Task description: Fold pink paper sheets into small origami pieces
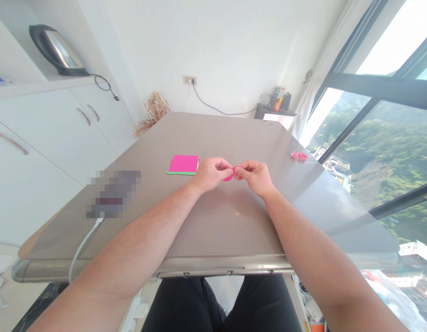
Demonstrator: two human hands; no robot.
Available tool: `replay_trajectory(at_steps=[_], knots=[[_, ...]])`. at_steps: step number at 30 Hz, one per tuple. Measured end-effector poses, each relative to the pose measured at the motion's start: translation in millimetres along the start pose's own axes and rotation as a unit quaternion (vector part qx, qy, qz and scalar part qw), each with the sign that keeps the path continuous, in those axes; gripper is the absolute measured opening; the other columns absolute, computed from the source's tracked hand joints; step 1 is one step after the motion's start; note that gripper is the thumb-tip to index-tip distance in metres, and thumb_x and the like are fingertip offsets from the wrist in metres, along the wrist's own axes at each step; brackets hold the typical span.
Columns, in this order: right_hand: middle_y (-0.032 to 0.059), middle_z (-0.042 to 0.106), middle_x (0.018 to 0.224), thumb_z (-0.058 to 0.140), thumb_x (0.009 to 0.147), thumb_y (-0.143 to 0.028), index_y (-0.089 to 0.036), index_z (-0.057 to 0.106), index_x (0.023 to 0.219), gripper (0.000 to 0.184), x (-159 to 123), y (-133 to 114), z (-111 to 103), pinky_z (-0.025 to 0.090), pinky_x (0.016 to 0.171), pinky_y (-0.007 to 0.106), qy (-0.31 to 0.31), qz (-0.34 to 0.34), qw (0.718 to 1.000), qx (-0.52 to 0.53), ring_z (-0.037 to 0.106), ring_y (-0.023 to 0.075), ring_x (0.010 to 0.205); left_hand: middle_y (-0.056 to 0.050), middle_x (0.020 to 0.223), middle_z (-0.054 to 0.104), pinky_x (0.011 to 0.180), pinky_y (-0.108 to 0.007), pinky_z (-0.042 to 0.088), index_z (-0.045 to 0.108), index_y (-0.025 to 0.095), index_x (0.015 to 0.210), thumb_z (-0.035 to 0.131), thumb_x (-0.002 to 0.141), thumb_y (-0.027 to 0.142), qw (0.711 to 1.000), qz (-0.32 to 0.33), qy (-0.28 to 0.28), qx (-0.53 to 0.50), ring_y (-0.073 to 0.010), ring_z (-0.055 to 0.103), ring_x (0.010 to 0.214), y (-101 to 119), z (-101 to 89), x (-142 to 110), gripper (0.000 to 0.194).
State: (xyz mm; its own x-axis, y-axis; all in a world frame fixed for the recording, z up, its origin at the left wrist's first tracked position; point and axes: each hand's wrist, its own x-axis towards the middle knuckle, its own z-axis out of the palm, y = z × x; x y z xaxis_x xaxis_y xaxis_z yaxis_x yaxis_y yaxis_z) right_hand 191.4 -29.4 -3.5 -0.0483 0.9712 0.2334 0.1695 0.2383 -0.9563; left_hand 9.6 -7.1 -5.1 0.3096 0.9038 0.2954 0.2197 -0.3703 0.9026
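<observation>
My left hand and my right hand meet over the middle of the grey table. Both pinch a small folded piece of pink paper between thumb and fingers, fingers curled closed. Most of the piece is hidden by the fingers. Just left of my left hand lies a flat stack of square paper sheets, pink on top with green at its edge. A few small folded pink paper pieces lie near the table's right edge.
A blurred-out object with a white cable sits at the table's left. White cabinets stand left, with a kettle on top. A large window runs along the right. Dried plants lean at the far corner.
</observation>
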Motion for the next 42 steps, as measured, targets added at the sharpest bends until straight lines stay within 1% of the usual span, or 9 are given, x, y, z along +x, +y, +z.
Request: replay_trajectory(at_steps=[7, 12, 15, 19, 27, 30, 33, 36, 42], knots=[[0.0029, 0.070, 0.065, 0.077, 0.073, -0.037, -0.019, 0.071, 0.071, 0.018, 2.3, 4.5, -1.1, 0.052, 0.071, 0.034, -0.003, 0.000, 1.000, 0.024, 0.064, 0.0166, 0.066, -0.004, 0.074, 0.074, 0.064, -0.029, 0.051, 0.071, 0.018, 0.078, 0.071, 0.076, 0.036, 1.000, -0.005, -0.001, 0.009, -0.0175, 0.068, 0.069, 1.7, 0.2, -0.4, 0.018], [0.0029, 0.070, 0.065, 0.076, 0.074, -0.036, -0.019, 0.071, 0.070, 0.018, 2.0, 2.3, -1.9, 0.052, 0.071, 0.034, 0.005, -0.005, 1.000, 0.016, 0.064, 0.0167, 0.067, -0.004, 0.074, 0.074, 0.066, -0.030, 0.052, 0.072, 0.018, 0.078, 0.072, 0.076, 0.037, 1.000, -0.013, 0.000, -0.006, -0.0178, 0.069, 0.070, 2.5, 0.6, -0.4, 0.019], [0.0032, 0.071, 0.066, 0.078, 0.073, -0.039, -0.019, 0.072, 0.072, 0.021, 2.4, 2.8, -3.0, 0.053, 0.072, 0.034, 0.016, 0.002, 0.999, 0.028, 0.065, 0.0168, 0.066, -0.005, 0.077, 0.075, 0.069, -0.030, 0.052, 0.073, 0.018, 0.079, 0.073, 0.076, 0.039, 1.000, -0.022, 0.010, -0.001, -0.0184, 0.069, 0.073, 0.4, -1.1, 0.9, 0.021], [0.0048, 0.073, 0.068, 0.077, 0.074, -0.045, -0.018, 0.075, 0.079, 0.027, 4.6, 6.9, -4.2, 0.055, 0.072, 0.035, 0.007, 0.003, 0.998, 0.067, 0.066, 0.0175, 0.066, -0.005, 0.078, 0.075, 0.071, -0.031, 0.052, 0.074, 0.018, 0.081, 0.074, 0.075, 0.038, 1.000, -0.017, 0.019, 0.003, -0.0183, 0.069, 0.075, -1.4, -4.6, 3.0, 0.021], [0.0041, 0.071, 0.065, 0.078, 0.074, -0.045, -0.018, 0.075, 0.078, 0.027, 8.0, 10.1, -7.2, 0.055, 0.069, 0.033, 0.053, -0.005, 0.995, 0.080, 0.065, 0.0165, 0.063, -0.006, 0.081, 0.075, 0.074, -0.033, 0.056, 0.075, 0.016, 0.083, 0.078, 0.073, 0.042, 0.998, -0.023, 0.035, -0.049, -0.0179, 0.069, 0.073, -2.8, -8.7, 5.6, 0.028], [0.0034, 0.071, 0.064, 0.080, 0.071, -0.042, -0.017, 0.075, 0.079, 0.026, 6.7, 7.2, -5.8, 0.054, 0.067, 0.033, 0.041, -0.005, 0.996, 0.079, 0.064, 0.0157, 0.061, -0.006, 0.080, 0.075, 0.075, -0.034, 0.056, 0.075, 0.016, 0.084, 0.077, 0.074, 0.042, 0.998, -0.019, 0.039, -0.045, -0.0182, 0.069, 0.073, -3.6, -8.9, 6.3, 0.029], [0.0030, 0.070, 0.063, 0.081, 0.070, -0.041, -0.017, 0.075, 0.079, 0.027, 5.4, 5.2, -4.3, 0.053, 0.067, 0.032, 0.025, -0.001, 0.997, 0.073, 0.063, 0.0152, 0.060, -0.007, 0.082, 0.076, 0.076, -0.034, 0.056, 0.076, 0.016, 0.087, 0.077, 0.075, 0.041, 0.999, -0.007, 0.023, -0.041, -0.0187, 0.070, 0.075, -3.6, -8.5, 6.2, 0.028], [0.0032, 0.070, 0.063, 0.080, 0.071, -0.043, -0.018, 0.075, 0.078, 0.027, 5.2, 5.6, -4.3, 0.053, 0.067, 0.033, 0.024, 0.001, 0.997, 0.070, 0.063, 0.0155, 0.061, -0.007, 0.084, 0.076, 0.076, -0.035, 0.056, 0.076, 0.016, 0.088, 0.077, 0.075, 0.040, 0.999, -0.001, 0.011, -0.042, -0.0189, 0.070, 0.076, -3.6, -8.1, 5.6, 0.027], [0.0033, 0.070, 0.063, 0.082, 0.070, -0.044, -0.018, 0.075, 0.075, 0.027, 5.4, 7.5, -5.8, 0.052, 0.068, 0.034, 0.021, 0.002, 0.996, 0.083, 0.063, 0.0161, 0.062, -0.006, 0.081, 0.076, 0.077, -0.034, 0.056, 0.075, 0.016, 0.084, 0.077, 0.074, 0.038, 0.997, -0.017, 0.016, -0.067, -0.0184, 0.070, 0.076, -3.7, -8.3, 5.0, 0.024]])
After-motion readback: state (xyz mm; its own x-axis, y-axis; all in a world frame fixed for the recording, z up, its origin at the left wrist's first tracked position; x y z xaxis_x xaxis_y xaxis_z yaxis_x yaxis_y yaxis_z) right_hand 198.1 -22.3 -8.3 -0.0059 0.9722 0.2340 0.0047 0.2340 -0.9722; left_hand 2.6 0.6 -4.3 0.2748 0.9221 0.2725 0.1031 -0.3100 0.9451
